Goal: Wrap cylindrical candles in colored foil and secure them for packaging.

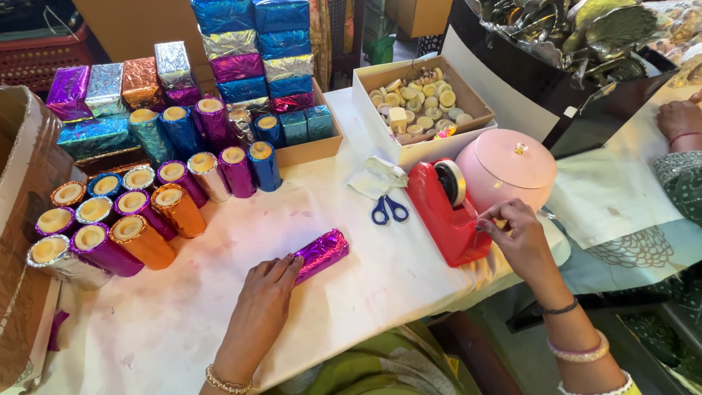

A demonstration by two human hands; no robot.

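My left hand (262, 301) lies flat on the white table, its fingertips pressing the near end of a purple foil-wrapped roll (322, 252) that lies on its side. At the front edge of a red tape dispenser (447, 212), my right hand (515, 234) has thumb and forefinger pinched together at the cutter; whether tape is between them is too small to tell. The dispenser's tape roll (453, 181) stands upright in its cradle.
Blue-handled scissors (389, 210) and a crumpled white cloth (377, 177) lie beside the dispenser. A pink round lidded pot (507, 170) stands behind it. Several foil-wrapped rolls (139, 212) and stacked foil boxes (256, 58) crowd the left. An open box of small pale discs (420, 102) sits behind. Another person's hand (680, 117) rests far right.
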